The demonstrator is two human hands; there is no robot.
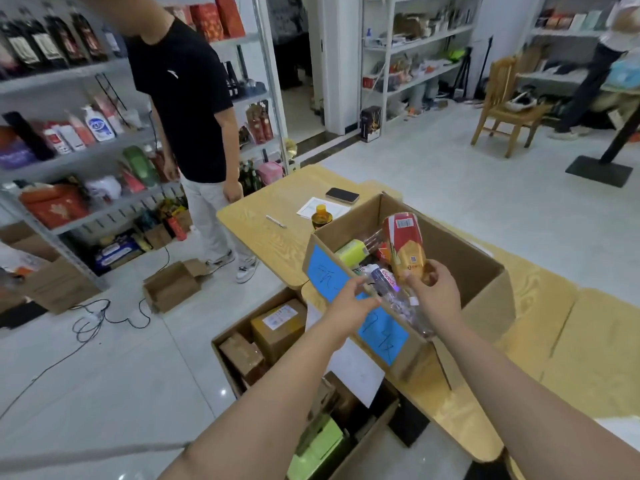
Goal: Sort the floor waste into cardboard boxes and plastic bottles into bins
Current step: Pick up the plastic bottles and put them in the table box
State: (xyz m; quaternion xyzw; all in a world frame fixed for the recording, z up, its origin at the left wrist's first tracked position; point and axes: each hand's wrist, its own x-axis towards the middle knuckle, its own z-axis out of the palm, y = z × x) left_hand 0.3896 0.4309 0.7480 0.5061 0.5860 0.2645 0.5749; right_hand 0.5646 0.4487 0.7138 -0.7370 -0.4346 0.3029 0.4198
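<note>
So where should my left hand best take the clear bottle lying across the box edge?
Probably its purple-labelled upper part, from the left: the clear bottle lies slanted over the box wall, that end points at the open left hand, and the right hand blocks the other side.

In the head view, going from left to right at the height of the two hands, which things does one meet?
small open cardboard box → left hand → clear plastic bottle → right hand, which holds a red-and-yellow bottle
</note>
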